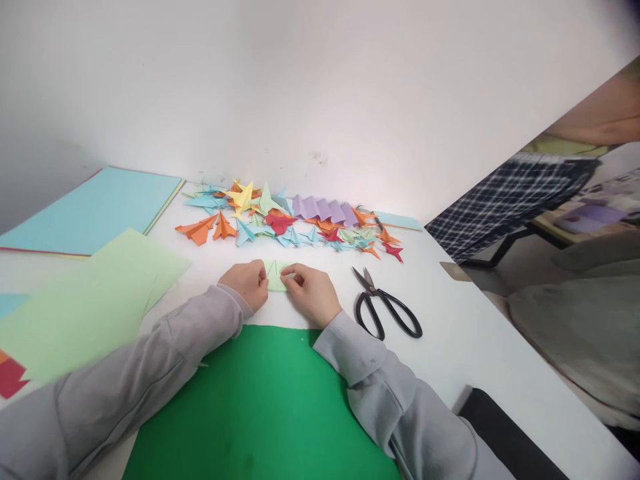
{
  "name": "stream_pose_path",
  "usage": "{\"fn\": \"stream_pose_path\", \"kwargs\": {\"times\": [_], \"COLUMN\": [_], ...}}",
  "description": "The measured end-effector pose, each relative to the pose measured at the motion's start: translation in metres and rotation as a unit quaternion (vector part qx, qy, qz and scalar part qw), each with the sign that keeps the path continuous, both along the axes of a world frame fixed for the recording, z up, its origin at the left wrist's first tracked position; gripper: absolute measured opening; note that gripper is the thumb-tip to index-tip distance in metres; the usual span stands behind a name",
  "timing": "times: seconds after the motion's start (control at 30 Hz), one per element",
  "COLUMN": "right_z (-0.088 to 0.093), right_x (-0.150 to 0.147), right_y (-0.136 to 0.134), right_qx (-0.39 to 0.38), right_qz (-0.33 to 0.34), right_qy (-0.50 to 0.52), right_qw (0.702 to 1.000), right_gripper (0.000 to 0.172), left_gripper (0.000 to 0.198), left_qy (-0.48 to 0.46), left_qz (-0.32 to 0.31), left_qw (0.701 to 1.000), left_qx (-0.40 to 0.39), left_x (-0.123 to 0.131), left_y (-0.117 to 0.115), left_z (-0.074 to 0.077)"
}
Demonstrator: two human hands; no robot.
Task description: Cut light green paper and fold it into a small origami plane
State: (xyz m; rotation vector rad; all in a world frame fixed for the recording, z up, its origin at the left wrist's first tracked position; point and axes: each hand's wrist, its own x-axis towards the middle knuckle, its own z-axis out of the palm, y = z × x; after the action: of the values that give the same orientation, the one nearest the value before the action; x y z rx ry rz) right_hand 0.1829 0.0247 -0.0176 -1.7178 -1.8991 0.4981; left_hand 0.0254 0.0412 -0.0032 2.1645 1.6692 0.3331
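Centrally, pale green folded paper (276,275) lies flat on the white bench (450,333), left hand (249,283) and right hand (313,292) each with grip pinched narrow on an edge, seemingly steadying a crease; scissors (387,308) beside, folded figures (290,223) behind.

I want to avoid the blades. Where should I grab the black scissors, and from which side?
Take the black scissors by the two handle loops, coming from the near side with the right hand: they lie flat, loops toward you, shut blades pointing away.
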Motion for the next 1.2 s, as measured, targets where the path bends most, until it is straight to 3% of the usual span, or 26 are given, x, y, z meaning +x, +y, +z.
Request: {"fn": "stream_pose_path", "kwargs": {"times": [0.4,0.57,0.7,0.87,1.2], "right_z": [-0.001,0.002,0.003,0.002,0.001], "right_x": [0.0,-0.001,-0.001,-0.001,-0.001], "right_y": [0.0,-0.002,-0.003,-0.003,-0.003], "right_qx": [0.002,0.002,0.001,0.011,0.026], "right_qz": [-0.002,0.002,0.006,0.01,0.016], "right_qy": [-0.007,-0.037,-0.06,-0.06,-0.064], "right_qw": [1.0,0.999,0.998,0.998,0.998], "right_gripper": [0.022,0.021,0.021,0.02,0.017], "left_gripper": [0.004,0.004,0.016,0.028,0.03], "left_qy": [0.015,0.018,0.019,0.023,0.041], "left_qz": [0.007,-0.01,-0.085,-0.268,-0.284], "left_qw": [1.0,0.999,0.988,0.91,0.898], "left_qx": [0.014,0.029,0.131,0.314,0.334], "left_x": [-0.001,-0.003,-0.007,-0.007,-0.006], "left_y": [0.001,0.0,-0.004,-0.016,-0.02], "left_z": [0.005,0.001,-0.005,-0.015,-0.025]}}
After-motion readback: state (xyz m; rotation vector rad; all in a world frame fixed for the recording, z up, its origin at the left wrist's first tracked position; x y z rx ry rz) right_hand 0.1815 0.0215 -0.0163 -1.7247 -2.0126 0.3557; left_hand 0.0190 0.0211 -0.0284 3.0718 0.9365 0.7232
